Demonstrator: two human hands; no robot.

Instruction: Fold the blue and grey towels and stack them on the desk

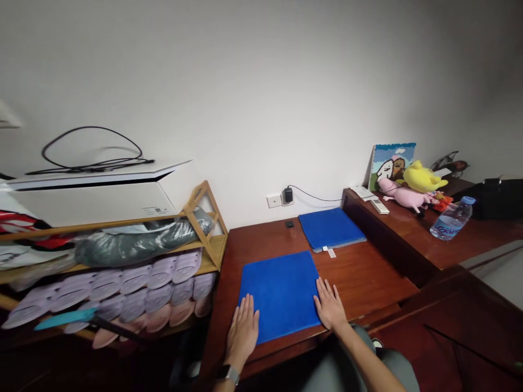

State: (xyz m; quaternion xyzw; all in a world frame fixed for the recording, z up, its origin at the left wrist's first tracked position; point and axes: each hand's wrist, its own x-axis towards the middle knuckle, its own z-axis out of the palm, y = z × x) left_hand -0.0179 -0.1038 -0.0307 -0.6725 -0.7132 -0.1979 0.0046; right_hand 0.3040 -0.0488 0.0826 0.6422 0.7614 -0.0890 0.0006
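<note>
A blue square cushion cover (pixel 281 296) lies flat on the reddish-brown desk (pixel 265 239) in front of me. My left hand (pixel 244 329) rests on its left edge, palm down, fingers stretched out. On the opposite edge lies my right hand (pixel 329 305), also flat, its fingers slightly spread. Neither hand grips anything. Farther back on the desk is a second blue cushion cover (pixel 333 227), with a grey edge and white tags (pixel 329 251) at its near side.
At left stands a wooden rack (pixel 214 228) with purple slippers (pixel 137 277), a plastic-wrapped dark bundle (pixel 143 245) and a white box (pixel 93 198) under a black cable (pixel 92 129). The raised right side holds plush toys (pixel 423 177), a remote (pixel 379 206) and a water bottle (pixel 452 219).
</note>
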